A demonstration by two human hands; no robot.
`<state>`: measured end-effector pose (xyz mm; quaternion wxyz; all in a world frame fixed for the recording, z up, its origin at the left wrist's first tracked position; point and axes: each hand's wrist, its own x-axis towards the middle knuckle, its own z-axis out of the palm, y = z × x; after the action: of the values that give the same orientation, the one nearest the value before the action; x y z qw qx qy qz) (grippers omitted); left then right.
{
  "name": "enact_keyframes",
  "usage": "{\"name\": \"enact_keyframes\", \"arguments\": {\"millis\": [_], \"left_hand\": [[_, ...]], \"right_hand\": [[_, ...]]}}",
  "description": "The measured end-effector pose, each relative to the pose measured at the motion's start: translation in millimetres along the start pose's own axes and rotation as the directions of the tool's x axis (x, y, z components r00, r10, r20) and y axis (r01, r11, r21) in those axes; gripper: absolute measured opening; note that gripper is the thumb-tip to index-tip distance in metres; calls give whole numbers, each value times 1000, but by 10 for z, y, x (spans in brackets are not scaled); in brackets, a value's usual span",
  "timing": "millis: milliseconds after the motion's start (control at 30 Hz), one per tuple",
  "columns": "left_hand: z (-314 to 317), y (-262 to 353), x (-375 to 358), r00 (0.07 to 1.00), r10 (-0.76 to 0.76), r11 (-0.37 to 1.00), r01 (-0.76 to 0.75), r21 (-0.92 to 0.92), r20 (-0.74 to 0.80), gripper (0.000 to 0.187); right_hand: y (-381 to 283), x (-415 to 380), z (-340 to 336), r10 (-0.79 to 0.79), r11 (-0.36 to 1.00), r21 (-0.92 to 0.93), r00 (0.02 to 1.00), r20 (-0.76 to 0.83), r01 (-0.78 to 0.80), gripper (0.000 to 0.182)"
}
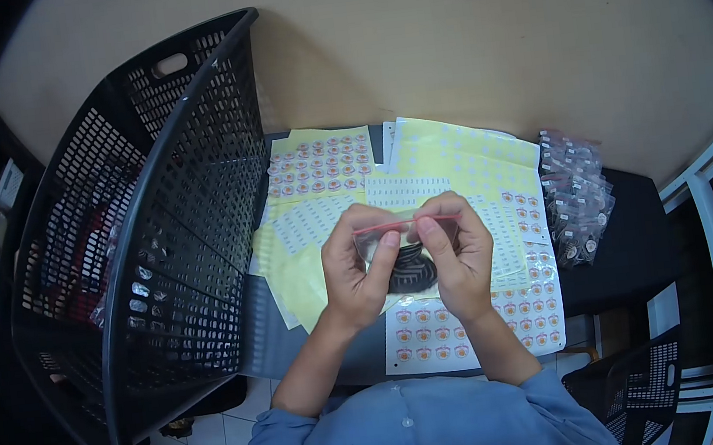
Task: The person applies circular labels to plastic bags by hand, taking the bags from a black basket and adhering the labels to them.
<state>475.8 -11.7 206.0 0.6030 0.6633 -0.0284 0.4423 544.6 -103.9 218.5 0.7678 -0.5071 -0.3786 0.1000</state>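
Both my hands hold a small clear zip bag (409, 260) with a red seal strip along its top and a dark coiled item inside. My left hand (357, 266) pinches the left end of the seal, thumb against the bag's front. My right hand (458, 250) pinches the right end. The bag hangs above sticker sheets (440, 336) printed with small orange-and-white round labels, which lie on a dark table (615, 254).
A large black perforated plastic basket (155, 228) stands at the left, with packed bags inside. More yellow-backed sticker sheets (324, 165) cover the table's far side. A pile of filled clear bags (578, 197) lies at the right. A beige wall is behind.
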Motion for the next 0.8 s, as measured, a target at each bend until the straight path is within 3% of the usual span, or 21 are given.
{"name": "enact_keyframes", "arguments": {"millis": [67, 300, 500, 567, 667, 800], "left_hand": [[12, 32, 110, 999, -20, 997, 18, -73, -27, 10], [39, -45, 280, 998, 61, 997, -60, -56, 2, 10], [88, -44, 341, 998, 65, 992, -67, -110, -23, 25], [74, -71, 352, 987, 158, 985, -159, -67, -19, 33], [54, -86, 354, 983, 180, 982, -182, -44, -39, 39], [57, -90, 343, 989, 121, 992, -124, -34, -82, 42]], "right_hand": [[-24, 55, 11, -10, 1000, 6, 1000, 4, 10, 8], [-9, 177, -5, -121, 991, -60, 993, 11, 121, 8], [-14, 252, -49, -159, 977, -142, 987, 2, 157, 9], [3, 275, -52, -175, 970, -172, 985, 11, 174, 9], [20, 288, -36, -181, 963, -202, 983, 16, 181, 8], [40, 286, -13, -153, 958, -246, 988, 1, 149, 8]]}}
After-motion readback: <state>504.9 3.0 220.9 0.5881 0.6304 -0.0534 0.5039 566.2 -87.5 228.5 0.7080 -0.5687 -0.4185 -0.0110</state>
